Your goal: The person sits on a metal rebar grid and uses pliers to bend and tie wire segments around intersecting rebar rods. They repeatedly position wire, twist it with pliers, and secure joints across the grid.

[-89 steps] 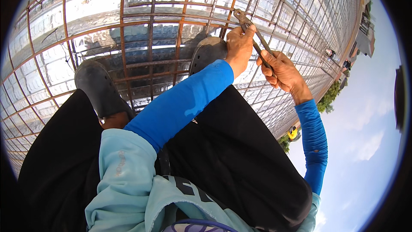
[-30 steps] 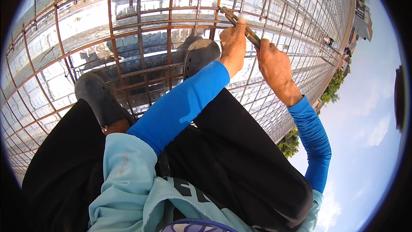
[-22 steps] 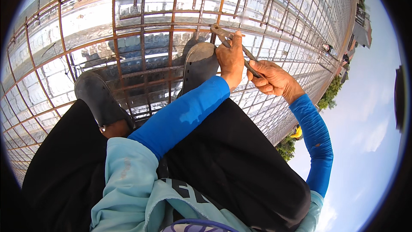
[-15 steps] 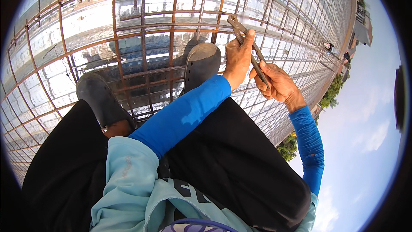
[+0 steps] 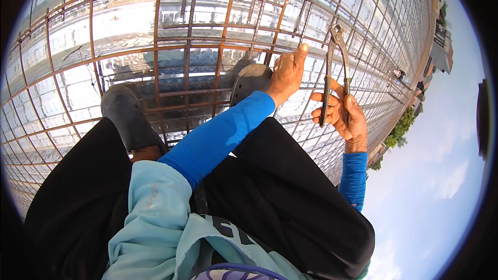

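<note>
Right hand (image 5: 348, 119) loosely grips pliers (image 5: 329, 62), fingers threaded between spread handles, nose pointing away beyond fingertips. Left hand (image 5: 288, 74) sits just left of it, thumb raised, fingers curled; fingertips hidden, so I cannot tell whether they pinch anything. Steel bars (image 5: 224, 27) cross beyond left hand. I'd keep right wrist relaxed, seat both handles evenly in palm, hold nose clear of left thumb.
</note>
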### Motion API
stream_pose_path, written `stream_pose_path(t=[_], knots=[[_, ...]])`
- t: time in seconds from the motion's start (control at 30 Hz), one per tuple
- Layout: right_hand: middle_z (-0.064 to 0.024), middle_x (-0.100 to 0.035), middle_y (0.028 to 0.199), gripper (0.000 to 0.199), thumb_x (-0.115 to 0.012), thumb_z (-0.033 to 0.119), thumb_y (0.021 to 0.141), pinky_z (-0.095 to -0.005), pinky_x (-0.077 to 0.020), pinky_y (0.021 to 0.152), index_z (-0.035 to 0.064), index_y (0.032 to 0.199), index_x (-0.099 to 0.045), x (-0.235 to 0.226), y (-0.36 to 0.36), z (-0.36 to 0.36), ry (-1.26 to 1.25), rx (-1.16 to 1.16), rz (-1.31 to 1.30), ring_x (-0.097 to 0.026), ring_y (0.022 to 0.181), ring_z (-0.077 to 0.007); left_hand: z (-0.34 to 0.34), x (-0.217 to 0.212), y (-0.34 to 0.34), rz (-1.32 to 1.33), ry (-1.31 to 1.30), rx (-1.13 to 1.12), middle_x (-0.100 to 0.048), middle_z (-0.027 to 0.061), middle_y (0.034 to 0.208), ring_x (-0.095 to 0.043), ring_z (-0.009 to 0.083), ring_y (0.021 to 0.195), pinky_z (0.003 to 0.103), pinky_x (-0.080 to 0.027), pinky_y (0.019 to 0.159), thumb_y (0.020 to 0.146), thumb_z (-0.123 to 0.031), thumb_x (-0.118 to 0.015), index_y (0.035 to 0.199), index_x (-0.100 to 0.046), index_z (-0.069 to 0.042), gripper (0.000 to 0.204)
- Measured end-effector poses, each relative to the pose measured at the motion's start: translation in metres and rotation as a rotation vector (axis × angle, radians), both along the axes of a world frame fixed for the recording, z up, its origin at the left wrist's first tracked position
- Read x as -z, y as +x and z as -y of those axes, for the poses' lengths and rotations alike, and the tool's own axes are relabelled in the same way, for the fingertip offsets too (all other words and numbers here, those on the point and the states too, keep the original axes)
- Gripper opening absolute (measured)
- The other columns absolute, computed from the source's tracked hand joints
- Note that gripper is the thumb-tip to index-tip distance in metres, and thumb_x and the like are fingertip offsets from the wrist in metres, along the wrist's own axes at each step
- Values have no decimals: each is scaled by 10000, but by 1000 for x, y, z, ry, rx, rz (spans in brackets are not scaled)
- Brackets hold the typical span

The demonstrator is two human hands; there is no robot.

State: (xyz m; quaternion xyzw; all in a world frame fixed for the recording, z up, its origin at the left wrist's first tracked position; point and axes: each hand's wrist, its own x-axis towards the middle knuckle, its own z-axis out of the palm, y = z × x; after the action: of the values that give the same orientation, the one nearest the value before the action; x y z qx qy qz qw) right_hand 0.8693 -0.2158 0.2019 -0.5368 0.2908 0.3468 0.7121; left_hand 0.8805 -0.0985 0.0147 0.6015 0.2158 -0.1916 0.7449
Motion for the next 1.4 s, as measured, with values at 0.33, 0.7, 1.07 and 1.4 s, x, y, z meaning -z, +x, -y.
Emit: stream_pose_path(t=[0.33,0.7,1.07,1.4], knots=[[-13,-592,871,570,-618,375,1088,-268,-476,665,1,1510,-540,81,-27,13,-1102,-233,237,-530,711,-97,-37,-24,25,-36,-97,7,-579,234,644,-551,392,587,501,-443,607,1062,-339,-604,713,-597,24,503],[-123,-564,993,697,-658,119,1006,-408,-476,769,44,1636,-370,166,-66,-18,-1463,-443,655,-553,859,-280,-113,-39,9,34,139,199,-534,126,639,-475,191,589,384,-400,572,1012,-248,-693,838,-661,44,341],[-58,-721,947,326,-732,226,1025,-249,-507,625,-39,1215,-713,108,12,-75,-439,-128,227,-625,745,-103,-152,-50,-1,-13,312,93,-388,46,640,-360,97,629,332,-319,543,1013,-198,-724,762,-569,18,365],[-112,-740,1028,214,-648,146,1066,-252,-563,694,-31,1174,-703,130,52,-126,-47,31,184,-671,795,-114,-139,-47,-15,66,353,-159,-571,143,733,-528,262,650,383,-432,602,1000,-101,-711,839,-642,25,217]])
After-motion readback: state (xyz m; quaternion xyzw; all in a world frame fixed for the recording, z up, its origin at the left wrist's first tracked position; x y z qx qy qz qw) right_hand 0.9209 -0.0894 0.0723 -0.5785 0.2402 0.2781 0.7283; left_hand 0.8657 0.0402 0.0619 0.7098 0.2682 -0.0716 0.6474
